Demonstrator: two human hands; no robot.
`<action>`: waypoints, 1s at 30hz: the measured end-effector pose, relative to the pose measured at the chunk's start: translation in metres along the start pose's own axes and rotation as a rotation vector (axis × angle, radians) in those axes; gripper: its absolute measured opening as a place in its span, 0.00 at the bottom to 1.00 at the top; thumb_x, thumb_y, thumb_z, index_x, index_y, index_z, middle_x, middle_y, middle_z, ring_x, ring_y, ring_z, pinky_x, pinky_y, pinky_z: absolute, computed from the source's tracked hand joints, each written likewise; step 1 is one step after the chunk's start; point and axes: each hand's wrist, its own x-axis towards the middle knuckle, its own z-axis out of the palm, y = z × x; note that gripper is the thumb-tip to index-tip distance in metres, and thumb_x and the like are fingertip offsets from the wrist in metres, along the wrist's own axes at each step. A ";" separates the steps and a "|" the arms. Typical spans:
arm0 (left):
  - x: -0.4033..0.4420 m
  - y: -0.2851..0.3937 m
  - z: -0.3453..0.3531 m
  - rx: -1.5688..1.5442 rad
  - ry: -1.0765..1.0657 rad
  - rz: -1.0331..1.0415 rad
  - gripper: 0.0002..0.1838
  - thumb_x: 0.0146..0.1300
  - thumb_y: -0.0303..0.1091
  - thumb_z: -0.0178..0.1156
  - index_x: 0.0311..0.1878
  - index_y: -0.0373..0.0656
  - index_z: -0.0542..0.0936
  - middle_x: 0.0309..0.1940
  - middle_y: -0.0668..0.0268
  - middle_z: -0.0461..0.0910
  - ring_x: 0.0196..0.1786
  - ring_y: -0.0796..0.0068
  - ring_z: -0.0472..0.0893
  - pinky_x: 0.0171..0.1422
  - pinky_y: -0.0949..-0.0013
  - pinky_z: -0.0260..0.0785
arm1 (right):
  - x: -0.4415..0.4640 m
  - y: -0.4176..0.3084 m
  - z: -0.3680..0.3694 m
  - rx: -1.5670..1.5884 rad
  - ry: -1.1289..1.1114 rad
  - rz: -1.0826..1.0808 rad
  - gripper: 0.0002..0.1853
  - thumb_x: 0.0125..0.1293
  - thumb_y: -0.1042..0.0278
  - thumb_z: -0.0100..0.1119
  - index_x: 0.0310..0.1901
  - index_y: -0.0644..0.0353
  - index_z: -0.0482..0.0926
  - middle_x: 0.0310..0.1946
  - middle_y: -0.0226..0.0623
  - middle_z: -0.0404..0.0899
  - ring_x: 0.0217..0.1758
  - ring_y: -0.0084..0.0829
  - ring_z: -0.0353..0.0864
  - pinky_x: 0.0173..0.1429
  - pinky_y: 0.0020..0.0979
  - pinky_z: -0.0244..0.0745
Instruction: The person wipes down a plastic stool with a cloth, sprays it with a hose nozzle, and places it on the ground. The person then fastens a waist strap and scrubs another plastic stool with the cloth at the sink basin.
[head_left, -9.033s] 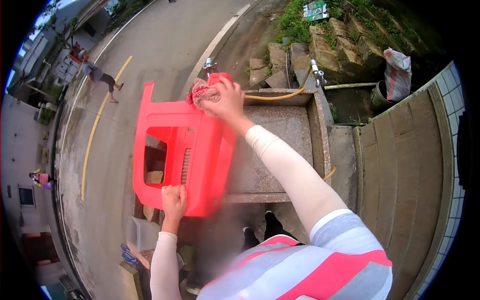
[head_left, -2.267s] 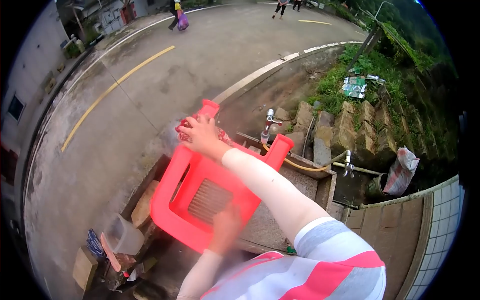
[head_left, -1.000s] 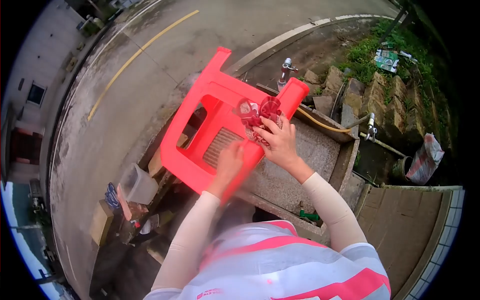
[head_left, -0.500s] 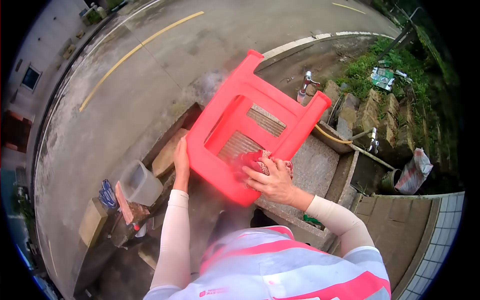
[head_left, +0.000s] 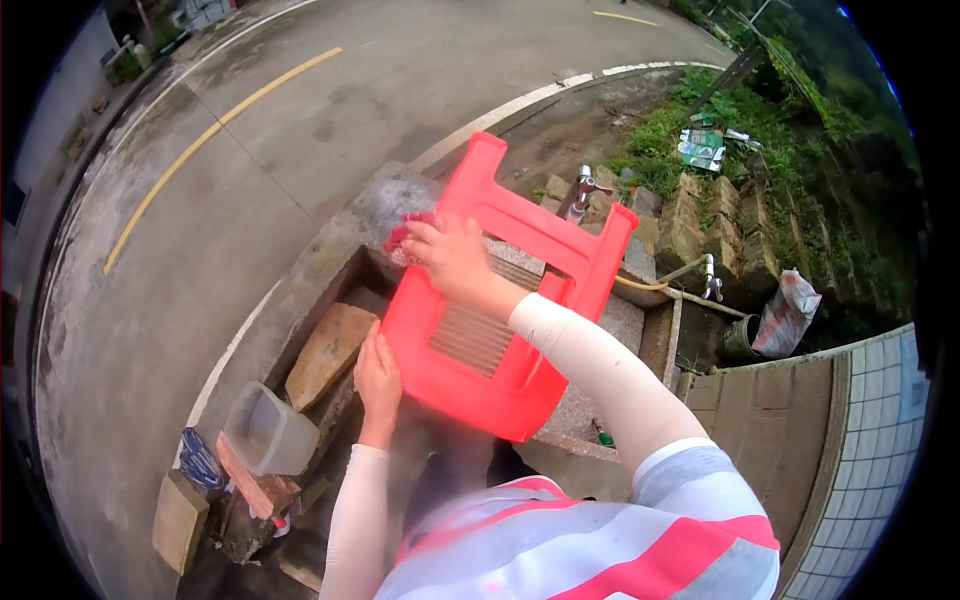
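A red plastic stool [head_left: 470,395] lies tilted over a stone sink, its legs pointing away from me. My left hand [head_left: 378,380] grips the stool's left edge, with the fingers along its outer side. Up on the stool's far left side, my right hand [head_left: 452,262] is closed on a red patterned cloth [head_left: 408,236], which it presses against the plastic. Part of the cloth is hidden under the fingers. Through the stool's opening a ribbed washing slab [head_left: 468,335] shows.
Beyond the stool stands a metal tap [head_left: 584,190], with a second tap [head_left: 711,282] on a pipe at the right. A clear plastic tub [head_left: 270,430] and stone blocks sit at the left. Near the right wall is a striped sack [head_left: 788,315]. The concrete road runs behind.
My right hand has carried the cloth from the stool's near right part to its far left side. My left hand still holds the left edge, and the stool has turned slightly.
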 end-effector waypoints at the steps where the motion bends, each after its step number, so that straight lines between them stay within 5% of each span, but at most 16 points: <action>1: 0.001 0.004 -0.002 0.008 -0.029 -0.025 0.19 0.72 0.37 0.50 0.60 0.37 0.75 0.55 0.53 0.79 0.57 0.48 0.77 0.59 0.56 0.69 | 0.012 0.026 0.002 -0.039 0.024 0.115 0.16 0.58 0.65 0.57 0.48 0.42 0.83 0.58 0.20 0.74 0.54 0.39 0.69 0.50 0.44 0.62; 5: -0.034 -0.032 -0.006 0.539 -0.299 -0.028 0.22 0.67 0.37 0.55 0.63 0.38 0.73 0.63 0.53 0.72 0.63 0.47 0.72 0.63 0.55 0.66 | 0.019 0.084 0.025 -0.309 0.066 0.319 0.15 0.58 0.64 0.59 0.48 0.39 0.83 0.57 0.18 0.75 0.53 0.38 0.70 0.47 0.44 0.63; 6: -0.049 -0.051 -0.006 0.369 -0.486 -0.217 0.26 0.64 0.34 0.58 0.65 0.37 0.70 0.67 0.53 0.66 0.68 0.48 0.67 0.69 0.55 0.60 | 0.021 0.081 0.023 -0.262 0.079 0.330 0.16 0.57 0.65 0.59 0.48 0.39 0.82 0.57 0.18 0.75 0.53 0.38 0.70 0.47 0.44 0.63; 8: -0.059 -0.101 0.019 -0.069 -0.165 -0.236 0.26 0.65 0.31 0.56 0.65 0.35 0.69 0.67 0.51 0.66 0.69 0.50 0.66 0.72 0.57 0.56 | -0.002 0.069 0.023 -0.172 0.068 0.359 0.16 0.56 0.65 0.61 0.47 0.39 0.82 0.57 0.18 0.75 0.53 0.38 0.70 0.47 0.43 0.63; 10: -0.006 -0.046 0.007 -0.202 -0.012 -0.074 0.21 0.68 0.29 0.51 0.63 0.32 0.71 0.64 0.49 0.69 0.67 0.52 0.68 0.72 0.59 0.57 | -0.010 0.057 0.021 -0.123 0.085 0.366 0.16 0.54 0.65 0.63 0.46 0.40 0.83 0.57 0.18 0.75 0.53 0.39 0.70 0.47 0.43 0.63; 14: 0.094 -0.025 0.019 -0.506 -0.482 -0.327 0.26 0.76 0.48 0.44 0.62 0.34 0.74 0.52 0.60 0.81 0.55 0.71 0.78 0.63 0.68 0.65 | -0.019 0.029 0.008 -0.076 0.065 0.266 0.16 0.54 0.64 0.63 0.47 0.41 0.83 0.58 0.21 0.75 0.54 0.40 0.70 0.49 0.44 0.64; 16: 0.108 -0.025 0.047 -0.658 -0.659 -0.378 0.28 0.75 0.48 0.45 0.62 0.31 0.73 0.56 0.53 0.79 0.59 0.65 0.77 0.64 0.68 0.66 | -0.030 0.006 -0.002 0.026 0.039 0.229 0.17 0.53 0.64 0.64 0.47 0.44 0.83 0.58 0.24 0.74 0.55 0.42 0.70 0.50 0.43 0.65; 19: 0.104 -0.047 0.073 -0.333 -0.587 -0.141 0.34 0.76 0.57 0.37 0.62 0.34 0.74 0.53 0.56 0.80 0.54 0.68 0.79 0.59 0.68 0.68 | -0.044 -0.021 -0.016 0.157 0.049 0.192 0.18 0.50 0.64 0.67 0.46 0.47 0.83 0.57 0.27 0.76 0.51 0.43 0.71 0.49 0.42 0.67; 21: 0.089 -0.045 0.062 -0.562 -0.647 -0.318 0.34 0.76 0.57 0.37 0.62 0.34 0.74 0.53 0.57 0.80 0.53 0.67 0.79 0.59 0.67 0.68 | -0.056 -0.034 -0.032 0.245 0.068 0.181 0.18 0.47 0.66 0.69 0.43 0.50 0.84 0.54 0.31 0.78 0.44 0.42 0.73 0.47 0.42 0.70; 23: 0.071 -0.046 0.057 -0.774 -0.632 -0.482 0.33 0.76 0.56 0.40 0.62 0.33 0.73 0.56 0.59 0.79 0.56 0.67 0.77 0.61 0.67 0.67 | -0.071 -0.033 -0.025 0.242 0.042 0.147 0.18 0.48 0.63 0.68 0.45 0.47 0.83 0.56 0.28 0.76 0.48 0.42 0.72 0.47 0.40 0.68; 24: 0.058 -0.044 0.057 -0.615 -0.578 -0.214 0.31 0.76 0.52 0.42 0.63 0.31 0.72 0.59 0.58 0.77 0.60 0.70 0.75 0.64 0.69 0.65 | -0.077 -0.032 -0.022 0.245 0.032 0.133 0.18 0.49 0.62 0.68 0.45 0.46 0.83 0.56 0.26 0.75 0.50 0.42 0.71 0.47 0.39 0.66; 26: 0.056 -0.035 0.055 -0.666 -0.610 -0.355 0.29 0.77 0.49 0.43 0.65 0.32 0.71 0.61 0.58 0.75 0.63 0.73 0.72 0.67 0.69 0.62 | -0.063 -0.015 -0.022 0.189 0.073 0.210 0.16 0.50 0.65 0.66 0.43 0.46 0.83 0.53 0.25 0.75 0.48 0.41 0.70 0.46 0.39 0.67; 30: 0.056 -0.011 0.052 -0.703 -0.532 -0.260 0.27 0.76 0.46 0.45 0.65 0.33 0.71 0.62 0.59 0.75 0.63 0.74 0.73 0.67 0.71 0.62 | -0.010 0.062 -0.006 -0.091 0.170 0.466 0.11 0.53 0.65 0.63 0.40 0.45 0.80 0.46 0.26 0.76 0.46 0.42 0.71 0.43 0.42 0.67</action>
